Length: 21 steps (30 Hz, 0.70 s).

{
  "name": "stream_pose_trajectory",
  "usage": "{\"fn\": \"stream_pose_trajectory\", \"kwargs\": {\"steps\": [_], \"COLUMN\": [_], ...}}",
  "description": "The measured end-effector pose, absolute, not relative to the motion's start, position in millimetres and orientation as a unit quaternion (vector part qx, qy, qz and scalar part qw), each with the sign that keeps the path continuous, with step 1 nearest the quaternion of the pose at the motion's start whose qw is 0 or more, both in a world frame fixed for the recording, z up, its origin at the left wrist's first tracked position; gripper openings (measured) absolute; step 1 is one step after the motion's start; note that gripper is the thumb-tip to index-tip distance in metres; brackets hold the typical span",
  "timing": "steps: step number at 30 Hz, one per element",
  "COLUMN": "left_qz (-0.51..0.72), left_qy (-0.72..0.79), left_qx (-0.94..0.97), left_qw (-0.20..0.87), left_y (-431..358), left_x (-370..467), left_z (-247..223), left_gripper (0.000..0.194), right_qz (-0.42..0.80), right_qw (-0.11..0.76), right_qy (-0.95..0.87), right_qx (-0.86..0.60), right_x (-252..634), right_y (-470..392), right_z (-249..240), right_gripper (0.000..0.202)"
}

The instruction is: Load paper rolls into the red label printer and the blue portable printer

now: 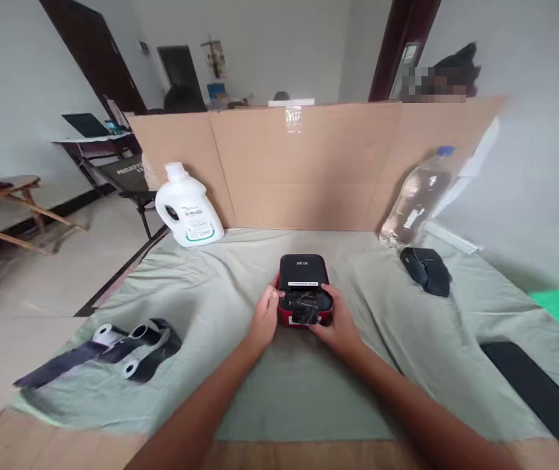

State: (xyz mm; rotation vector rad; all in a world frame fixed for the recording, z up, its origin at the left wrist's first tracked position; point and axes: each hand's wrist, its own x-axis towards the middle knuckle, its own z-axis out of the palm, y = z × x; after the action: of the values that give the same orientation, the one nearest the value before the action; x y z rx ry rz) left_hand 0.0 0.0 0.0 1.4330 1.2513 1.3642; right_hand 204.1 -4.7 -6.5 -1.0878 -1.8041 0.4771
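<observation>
A: Where is the black-and-red plastic box with round corners (303, 267)?

B: It is seen in the middle of the frame, between 2 bare hands. A shiny, crumpled black piece (304, 307) is seen at its near end.

A: Why is it held from both sides?

B: So it can be kept from sliding or turning, it seems. Whether it is lifted off the pale green cloth (259, 398) cannot be told.

A: And the white plastic jug with a handle (194, 212), upper left?

B: It is stood by the tall brown cardboard sheet (303, 170), maybe so the sheet is propped up. The clear plastic bottle with a blue cap (419, 199), upper right, is leaned there, maybe for the same job.

A: How are the hands bent?

B: The left hand (264, 316) is closed on the left side, with its thumb up by the top edge. By the right hand (340, 323), the right side is gripped, with fingers at the edge and thumb by the near corner. Both arms are reached in from the bottom.
</observation>
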Motion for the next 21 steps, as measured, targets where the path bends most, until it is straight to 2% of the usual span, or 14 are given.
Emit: {"fn": "stream_pose_trajectory", "kwargs": {"steps": [9, 16, 21], "left_qz": [0.588, 0.613, 0.615], "left_qy": [0.459, 0.426, 0.401], "left_qx": [0.539, 0.489, 0.366], "left_qw": [0.392, 0.451, 0.572], "left_y": [-0.6, -1.1, 8.1], "left_x": [5.0, 4.7, 4.6], "left_z": [8.5, 24.9, 30.2], "left_gripper": [0.032, 0.019, 0.038], "right_qz": [0.18, 0.193, 0.208], "right_qw": [0.47, 0.466, 0.461], "right_qy": [-0.733, -0.73, -0.728], "right_qx": [-0.458, -0.461, -0.463], "right_x": [201.3, 201.2, 201.9], "right_y": [-6.9, -8.5, -7.9], "right_z": [-6.9, -7.4, -7.3], "right_gripper": [0.073, 0.075, 0.075]}}
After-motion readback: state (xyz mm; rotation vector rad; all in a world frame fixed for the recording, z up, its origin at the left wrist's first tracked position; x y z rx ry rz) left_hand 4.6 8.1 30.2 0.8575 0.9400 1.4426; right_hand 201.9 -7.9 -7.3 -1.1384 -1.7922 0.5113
